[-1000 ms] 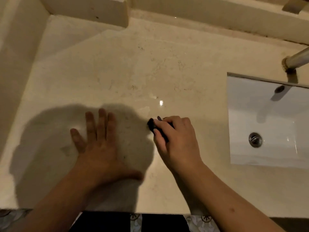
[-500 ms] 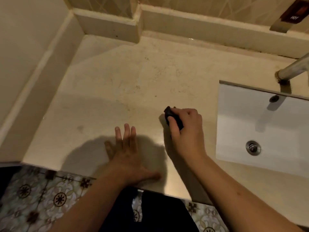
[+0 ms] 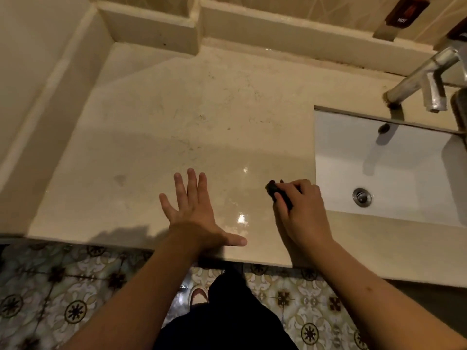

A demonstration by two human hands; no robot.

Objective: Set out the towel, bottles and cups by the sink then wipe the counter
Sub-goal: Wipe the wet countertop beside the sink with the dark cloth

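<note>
Beside the sink, the right hand clenches a small dark cloth against the bench; unwiped surface stretches leftward, where the left hand rests released, fingers spread flat.

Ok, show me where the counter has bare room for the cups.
Bare: the counter from the back ledge to the hands. Crowded: the front edge, with the left hand flat and the right hand gripping a dark cloth beside the sink.

Both forearms bare, no sleeves. Dark trousers. Light shoe, toe showing, reddish trim. No rings or watch visible.
</note>
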